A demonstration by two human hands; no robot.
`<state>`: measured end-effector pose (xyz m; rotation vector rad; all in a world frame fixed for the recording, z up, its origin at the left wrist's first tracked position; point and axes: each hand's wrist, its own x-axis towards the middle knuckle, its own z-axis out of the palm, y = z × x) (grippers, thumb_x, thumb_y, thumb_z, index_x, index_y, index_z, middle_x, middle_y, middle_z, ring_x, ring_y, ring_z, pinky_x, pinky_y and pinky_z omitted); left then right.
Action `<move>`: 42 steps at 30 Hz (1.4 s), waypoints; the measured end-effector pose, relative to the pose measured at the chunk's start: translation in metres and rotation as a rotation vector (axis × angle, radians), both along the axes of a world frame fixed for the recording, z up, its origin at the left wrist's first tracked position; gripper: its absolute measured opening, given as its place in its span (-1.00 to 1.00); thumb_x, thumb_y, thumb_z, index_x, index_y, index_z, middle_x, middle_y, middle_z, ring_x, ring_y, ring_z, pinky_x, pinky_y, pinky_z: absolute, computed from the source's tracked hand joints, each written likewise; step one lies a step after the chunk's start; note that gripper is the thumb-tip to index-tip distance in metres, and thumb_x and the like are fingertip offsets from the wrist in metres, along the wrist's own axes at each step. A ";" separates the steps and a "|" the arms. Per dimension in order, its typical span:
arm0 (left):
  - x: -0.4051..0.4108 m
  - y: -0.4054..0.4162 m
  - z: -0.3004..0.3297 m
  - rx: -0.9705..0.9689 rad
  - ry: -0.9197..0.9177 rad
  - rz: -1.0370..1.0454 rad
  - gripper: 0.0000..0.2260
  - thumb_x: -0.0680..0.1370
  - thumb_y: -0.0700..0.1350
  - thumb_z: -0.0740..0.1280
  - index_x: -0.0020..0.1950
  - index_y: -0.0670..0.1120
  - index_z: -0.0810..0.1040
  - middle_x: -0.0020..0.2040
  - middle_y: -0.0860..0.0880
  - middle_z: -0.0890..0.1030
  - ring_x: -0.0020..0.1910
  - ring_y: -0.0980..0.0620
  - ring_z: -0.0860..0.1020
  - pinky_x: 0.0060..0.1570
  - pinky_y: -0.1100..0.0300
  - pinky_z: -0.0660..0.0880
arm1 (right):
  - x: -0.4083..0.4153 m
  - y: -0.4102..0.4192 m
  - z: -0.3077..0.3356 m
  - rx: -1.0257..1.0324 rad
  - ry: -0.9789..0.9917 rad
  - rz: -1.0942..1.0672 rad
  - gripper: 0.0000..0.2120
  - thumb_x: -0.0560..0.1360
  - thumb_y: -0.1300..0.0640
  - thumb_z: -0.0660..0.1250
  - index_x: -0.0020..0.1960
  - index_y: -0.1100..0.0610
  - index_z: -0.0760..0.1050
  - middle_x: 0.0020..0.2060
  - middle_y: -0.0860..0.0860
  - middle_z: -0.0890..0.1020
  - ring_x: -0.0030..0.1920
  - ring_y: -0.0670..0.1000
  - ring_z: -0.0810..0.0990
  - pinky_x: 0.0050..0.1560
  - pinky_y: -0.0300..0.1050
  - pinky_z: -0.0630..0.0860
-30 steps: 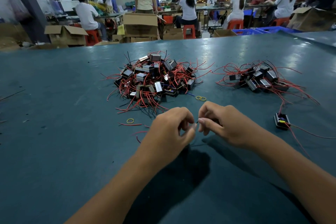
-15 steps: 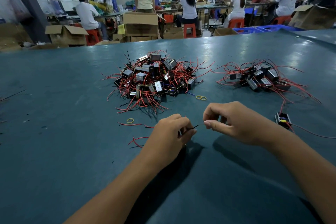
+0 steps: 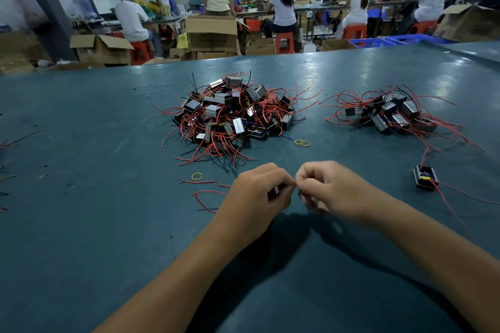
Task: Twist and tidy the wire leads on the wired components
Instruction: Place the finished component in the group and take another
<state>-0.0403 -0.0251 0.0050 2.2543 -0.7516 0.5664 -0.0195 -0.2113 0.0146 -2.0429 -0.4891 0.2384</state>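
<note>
My left hand (image 3: 257,194) curls round a small black wired component, mostly hidden in the palm, with red leads (image 3: 205,197) trailing left onto the table. My right hand (image 3: 327,192) pinches the thin wire end right beside the left fingertips; the two hands touch at the thumbs. Behind them lies a big heap of black components with red leads (image 3: 232,116). A smaller heap (image 3: 389,113) lies at the right. One single component (image 3: 425,178) sits alone near my right wrist.
The blue-green table (image 3: 94,224) carries yellow rubber bands (image 3: 302,142) and another band (image 3: 197,176), plus loose wire scraps at the far left edge. Beyond the table are cardboard boxes (image 3: 211,32), red stools and seated workers.
My hands were apart half a second ago, with a wire stretched between them. They have come together again, and my right hand has moved left to meet the left fingertips.
</note>
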 end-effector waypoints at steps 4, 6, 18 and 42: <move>0.001 -0.001 -0.001 -0.014 -0.029 0.015 -0.96 0.46 -0.29 0.41 -0.17 -0.18 0.62 -0.26 -0.02 0.57 -0.29 0.09 0.46 -0.25 0.26 0.39 | 0.000 0.004 0.002 0.316 0.499 -0.093 -0.83 0.53 0.21 0.24 -0.24 0.12 0.42 -0.44 -0.01 0.44 -0.49 -0.07 0.40 -0.54 -0.25 0.30; 0.003 0.002 -0.002 -0.109 0.060 0.028 -0.96 0.46 -0.24 0.39 -0.18 -0.14 0.63 -0.26 0.02 0.60 -0.25 0.10 0.51 -0.20 0.28 0.41 | 0.001 -0.002 0.004 0.175 0.115 -0.096 -0.85 0.54 0.24 0.31 -0.21 0.16 0.49 -0.43 -0.02 0.56 -0.46 -0.07 0.50 -0.46 -0.26 0.40; 0.009 0.005 -0.004 -0.308 0.410 -0.056 -0.88 0.54 -0.19 0.42 -0.18 -0.04 0.66 -0.40 0.11 0.52 -0.42 0.16 0.40 -0.37 0.22 0.33 | -0.003 -0.010 0.007 -0.397 -0.906 0.123 -0.92 0.46 0.12 0.35 -0.08 0.10 0.58 -0.27 -0.12 0.56 -0.29 -0.18 0.43 -0.27 -0.31 0.37; 0.008 0.004 -0.004 -0.213 0.301 0.019 -0.91 0.48 -0.24 0.42 -0.22 -0.13 0.65 -0.40 0.08 0.57 -0.40 0.21 0.45 -0.33 0.32 0.35 | 0.000 -0.003 0.008 0.029 -0.133 -0.079 -0.87 0.50 0.28 0.31 -0.20 0.14 0.54 -0.39 -0.02 0.62 -0.41 -0.12 0.54 -0.38 -0.27 0.45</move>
